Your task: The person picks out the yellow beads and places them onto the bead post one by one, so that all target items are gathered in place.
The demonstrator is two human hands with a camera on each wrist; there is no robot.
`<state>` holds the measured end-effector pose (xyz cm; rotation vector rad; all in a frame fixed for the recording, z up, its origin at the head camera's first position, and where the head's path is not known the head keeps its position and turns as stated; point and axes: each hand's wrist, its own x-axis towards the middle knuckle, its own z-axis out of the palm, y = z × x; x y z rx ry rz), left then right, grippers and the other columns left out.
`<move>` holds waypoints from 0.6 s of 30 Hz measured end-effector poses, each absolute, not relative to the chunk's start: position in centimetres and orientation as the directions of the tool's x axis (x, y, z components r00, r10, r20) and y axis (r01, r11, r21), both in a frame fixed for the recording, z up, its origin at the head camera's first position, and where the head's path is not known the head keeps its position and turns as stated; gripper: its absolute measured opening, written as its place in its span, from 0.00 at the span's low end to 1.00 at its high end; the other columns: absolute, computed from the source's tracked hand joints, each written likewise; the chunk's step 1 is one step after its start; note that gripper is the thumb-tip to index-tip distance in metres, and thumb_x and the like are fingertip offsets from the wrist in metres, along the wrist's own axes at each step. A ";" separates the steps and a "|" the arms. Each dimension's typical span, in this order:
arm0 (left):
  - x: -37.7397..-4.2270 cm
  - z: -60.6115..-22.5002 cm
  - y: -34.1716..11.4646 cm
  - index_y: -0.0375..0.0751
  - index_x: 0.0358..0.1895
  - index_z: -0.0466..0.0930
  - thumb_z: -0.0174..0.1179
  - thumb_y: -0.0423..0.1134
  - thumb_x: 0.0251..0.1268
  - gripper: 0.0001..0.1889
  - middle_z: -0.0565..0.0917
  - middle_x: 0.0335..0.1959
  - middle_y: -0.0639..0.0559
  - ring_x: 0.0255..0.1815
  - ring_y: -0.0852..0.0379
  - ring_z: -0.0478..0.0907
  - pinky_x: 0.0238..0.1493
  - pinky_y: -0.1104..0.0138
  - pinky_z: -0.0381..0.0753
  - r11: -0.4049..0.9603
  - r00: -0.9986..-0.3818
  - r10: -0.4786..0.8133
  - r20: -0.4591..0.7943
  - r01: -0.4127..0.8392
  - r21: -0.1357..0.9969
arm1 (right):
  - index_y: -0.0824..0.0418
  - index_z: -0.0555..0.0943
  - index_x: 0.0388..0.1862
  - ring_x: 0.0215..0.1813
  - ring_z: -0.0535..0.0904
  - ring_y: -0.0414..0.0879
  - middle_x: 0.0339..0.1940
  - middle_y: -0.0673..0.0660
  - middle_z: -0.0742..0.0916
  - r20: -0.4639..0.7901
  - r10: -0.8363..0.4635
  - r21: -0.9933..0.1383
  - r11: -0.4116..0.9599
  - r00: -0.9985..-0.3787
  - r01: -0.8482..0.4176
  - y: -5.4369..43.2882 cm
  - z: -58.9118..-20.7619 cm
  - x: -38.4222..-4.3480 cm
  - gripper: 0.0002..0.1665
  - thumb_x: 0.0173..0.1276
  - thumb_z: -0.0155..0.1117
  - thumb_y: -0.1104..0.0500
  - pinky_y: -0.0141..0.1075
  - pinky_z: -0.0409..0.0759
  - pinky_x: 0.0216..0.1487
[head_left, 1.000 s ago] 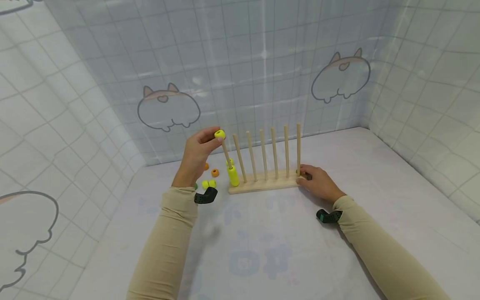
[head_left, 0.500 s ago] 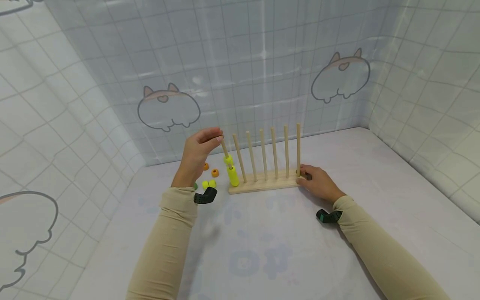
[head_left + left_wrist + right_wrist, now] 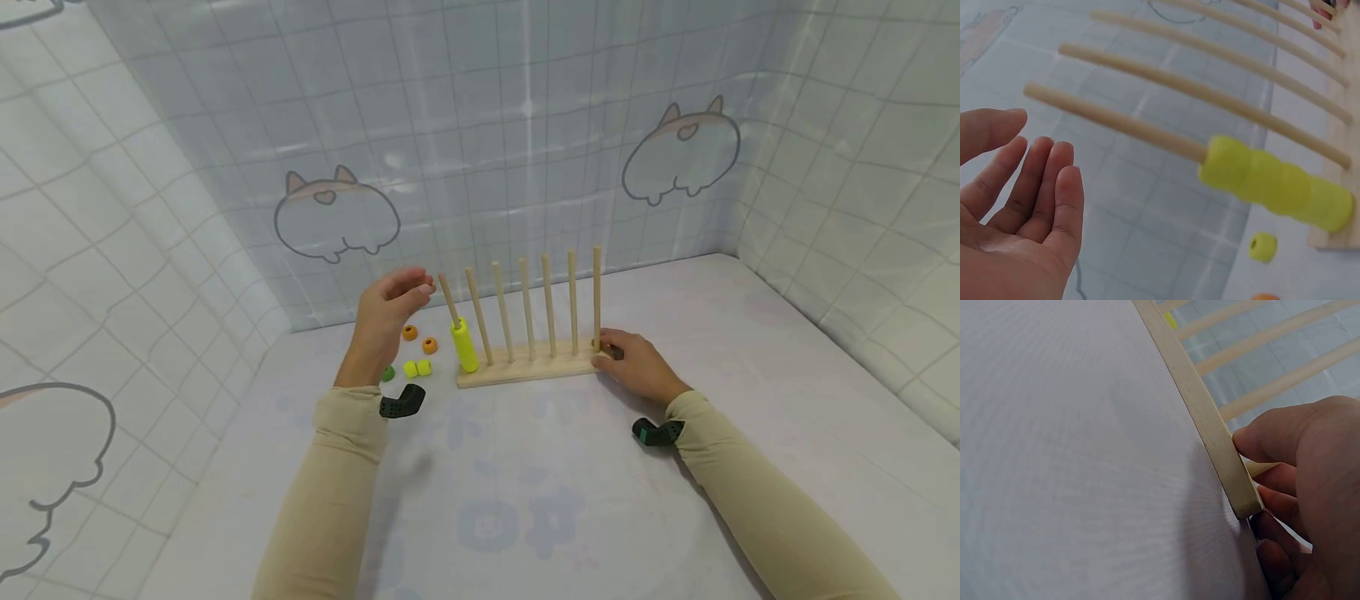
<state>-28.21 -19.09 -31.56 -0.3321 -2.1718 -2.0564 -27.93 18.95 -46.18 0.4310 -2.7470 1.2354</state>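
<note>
The left hand point(image 3: 386, 317) is raised above the table point(image 3: 540, 500) with its fingers relaxed and spread, holding nothing; in the left wrist view the palm point(image 3: 1019, 219) faces up, clear of the nearest rod point(image 3: 1116, 122). The wooden peg rack point(image 3: 528, 371) stands on the table with seven upright rods on a flat base. The leftmost rod point(image 3: 450, 302) leans slightly left and carries a stack of yellow beads point(image 3: 464, 344) that sits at its foot, touching the base, with the upper part of the rod bare. The other six rods are bare. The right hand point(image 3: 633, 360) grips the right end of the rack base, fingers curled round the end edge point(image 3: 1244, 490), with the thumb on one side and the fingertips point(image 3: 1272, 500) on the other. Loose beads lie on the table left of the rack, below the left hand: two orange beads point(image 3: 419, 339), a pair of yellow beads point(image 3: 417, 367) and one green bead point(image 3: 387, 373), all apart from the rack base. Open table surface lies in front of the rack, and the curtain wall point(image 3: 480, 150) stands close behind it
</note>
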 end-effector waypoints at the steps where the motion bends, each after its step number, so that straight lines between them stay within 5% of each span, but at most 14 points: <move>1: -28.2 -31.9 -19.3 0.37 0.63 0.76 0.64 0.35 0.69 0.21 0.78 0.60 0.39 0.60 0.49 0.77 0.63 0.62 0.76 0.050 -0.970 0.058 0.237 0.240 0.970 | 0.71 0.75 0.66 0.72 0.67 0.63 0.72 0.65 0.73 0.204 -0.216 -0.718 0.630 -0.955 -0.296 19.0 -46.2 -27.9 0.28 0.72 0.63 0.57 0.57 0.64 0.72; 8: -27.9 -34.2 -21.3 0.40 0.66 0.75 0.63 0.40 0.71 0.22 0.79 0.61 0.45 0.60 0.50 0.78 0.64 0.62 0.75 0.110 -0.987 -0.003 0.160 0.159 0.981 | 0.71 0.75 0.67 0.72 0.66 0.64 0.73 0.67 0.72 0.208 -0.215 -0.716 0.631 -0.954 -0.298 19.0 -46.1 -27.9 0.28 0.73 0.63 0.57 0.58 0.62 0.72; 18: -28.1 -37.8 -23.5 0.37 0.65 0.74 0.65 0.37 0.70 0.23 0.77 0.63 0.41 0.62 0.48 0.76 0.62 0.66 0.76 0.016 -0.996 -0.082 0.034 0.033 0.999 | 0.72 0.75 0.66 0.73 0.65 0.66 0.73 0.69 0.71 0.208 -0.229 -0.710 0.633 -0.951 -0.307 19.0 -45.9 -27.7 0.28 0.73 0.64 0.56 0.59 0.62 0.72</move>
